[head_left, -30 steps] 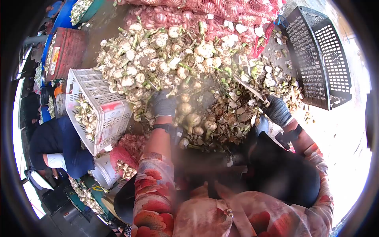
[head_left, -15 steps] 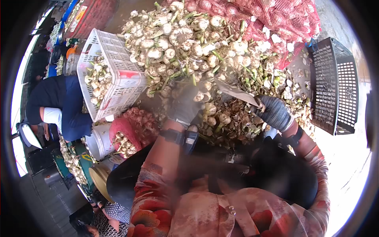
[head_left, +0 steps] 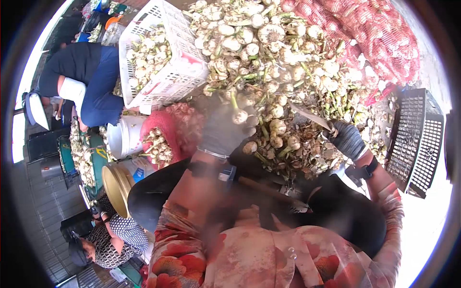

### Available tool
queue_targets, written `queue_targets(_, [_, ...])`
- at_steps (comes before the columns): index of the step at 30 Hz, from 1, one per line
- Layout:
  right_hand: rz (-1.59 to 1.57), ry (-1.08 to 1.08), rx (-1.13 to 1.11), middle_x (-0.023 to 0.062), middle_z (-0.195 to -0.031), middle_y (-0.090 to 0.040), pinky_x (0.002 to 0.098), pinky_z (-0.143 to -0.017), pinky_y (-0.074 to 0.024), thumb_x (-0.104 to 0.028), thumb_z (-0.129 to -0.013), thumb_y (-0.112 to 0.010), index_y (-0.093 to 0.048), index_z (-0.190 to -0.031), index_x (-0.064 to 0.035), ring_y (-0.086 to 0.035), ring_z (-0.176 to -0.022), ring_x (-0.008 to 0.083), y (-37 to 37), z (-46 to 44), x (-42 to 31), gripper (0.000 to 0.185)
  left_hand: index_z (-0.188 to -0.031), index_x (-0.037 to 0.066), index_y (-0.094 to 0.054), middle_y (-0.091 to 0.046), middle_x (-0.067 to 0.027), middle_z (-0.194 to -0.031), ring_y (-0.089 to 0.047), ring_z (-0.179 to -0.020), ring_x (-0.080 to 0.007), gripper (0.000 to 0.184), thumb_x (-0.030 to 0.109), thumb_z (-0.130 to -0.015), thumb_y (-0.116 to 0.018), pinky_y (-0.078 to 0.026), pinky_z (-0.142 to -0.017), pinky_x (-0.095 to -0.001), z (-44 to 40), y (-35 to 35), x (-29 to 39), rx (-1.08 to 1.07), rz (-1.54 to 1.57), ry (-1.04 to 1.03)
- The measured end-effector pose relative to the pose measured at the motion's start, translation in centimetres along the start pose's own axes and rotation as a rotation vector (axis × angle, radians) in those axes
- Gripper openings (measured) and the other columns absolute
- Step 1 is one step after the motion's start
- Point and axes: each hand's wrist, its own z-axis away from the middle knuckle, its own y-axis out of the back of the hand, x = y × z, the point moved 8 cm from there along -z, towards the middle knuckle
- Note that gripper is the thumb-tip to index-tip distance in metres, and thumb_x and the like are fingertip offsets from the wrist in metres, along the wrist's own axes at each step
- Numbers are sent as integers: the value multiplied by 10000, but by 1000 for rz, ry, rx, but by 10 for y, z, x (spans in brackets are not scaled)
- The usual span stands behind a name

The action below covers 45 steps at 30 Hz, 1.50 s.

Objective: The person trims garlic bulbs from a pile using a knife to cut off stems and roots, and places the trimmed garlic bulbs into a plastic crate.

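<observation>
Pinches a garlic bulb between the fingers of the left hand, judging through motion blur, at the near left edge of the garlic heap; points its stem outward, probably to leave it free of the fingers; cannot tell how deep into the palm the bulb sits; wraps the right hand round the handle of a knife, with fingers pressed together, seemingly for firm control; angles the blade inward over the scraps, apart from the bulb, perhaps to have the edge near without touching; beside the heap on the left, a white crate partly filled with bulbs, likely placed for easy reach; beyond, a red mesh sack; past the right hand, a black crate.
</observation>
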Motion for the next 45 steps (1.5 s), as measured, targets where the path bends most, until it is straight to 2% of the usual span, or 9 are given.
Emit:
queue_targets(2, [11,27,-58,170,-719,-603,440,-620,-486,-312,-846,-657,-608,-935,-83,-602,-685,385,13,-5,-21,250,-1294,14,-484,-563,-197,-1255,-601,-1014,-336,513,392,-949,-446,-491,-910,-481,4,-8,1,-167,838,13])
queue_targets(10, [-340,-82,45,185,-782,-620,406,-634,-485,-309,-851,-691,-615,-1002,-51,-609,-708,368,3,27,-66,309,-1324,28,-442,-528,-206,-1298,-590,-1121,-327,472,346,-976,-470,-567,-826,-458,3,-7,-6,-219,1084,72])
queue_targets(15, [-589,-164,69,46,-707,-611,316,-567,-473,-214,-888,-682,-631,-905,-84,-594,-636,106,7,13,-76,140,-1105,50,-572,-640,-130,-1025,-655,-806,-256,280,252,-915,-610,-593,-697,-417,14,11,-19,94,463,43])
queue_targets(20, [-178,172,39,154,-709,-599,417,-615,-499,-314,-842,-677,-613,-955,-77,-594,-662,380,25,-2,-120,270,-1018,55,-621,-649,-91,-973,-632,-828,-210,148,128,-891,-630,-561,-750,-372,-7,-33,-32,-102,359,24])
queue_targets(22, [-180,131,48,168,-722,-615,429,-629,-504,-277,-837,-666,-619,-967,-87,-612,-679,374,19,-2,-102,235,-996,37,-631,-640,-80,-942,-604,-831,-191,120,71,-885,-601,-505,-783,-346,8,-55,20,244,-509,-405])
queue_targets(28, [-236,-304,-70,71,-803,-668,357,-692,-514,-261,-863,-684,-629,-951,-62,-637,-738,228,-10,20,2,225,-1017,21,-595,-614,-174,-964,-607,-882,-309,188,77,-839,-617,-482,-793,-391,-7,-78,12,257,-933,-624])
queue_targets(32, [-846,-212,86,12,-806,-625,294,-703,-491,-314,-846,-743,-633,-1039,-23,-539,-758,86,16,5,-31,366,-1172,23,-523,-610,-206,-1019,-611,-934,-347,435,99,-782,-700,-501,-800,-404,-15,-132,23,114,-1086,-646])
queue_targets(39, [-1225,-283,61,-27,-753,-622,243,-560,-459,-237,-901,-670,-601,-1042,-68,-525,-634,52,20,-3,-20,231,-1137,57,-515,-559,-14,-944,-581,-819,-122,439,277,-831,-740,-511,-709,-293,-78,-122,-33,8,-165,-278])
queue_targets(45, [-1279,-119,247,22,-927,-654,280,-692,-508,-192,-914,-653,-598,-1066,-66,-578,-799,86,0,-2,-18,204,-1209,73,-540,-610,-60,-1172,-584,-1007,-199,459,425,-920,-598,-458,-965,-337,-86,-159,-116,-280,790,424])
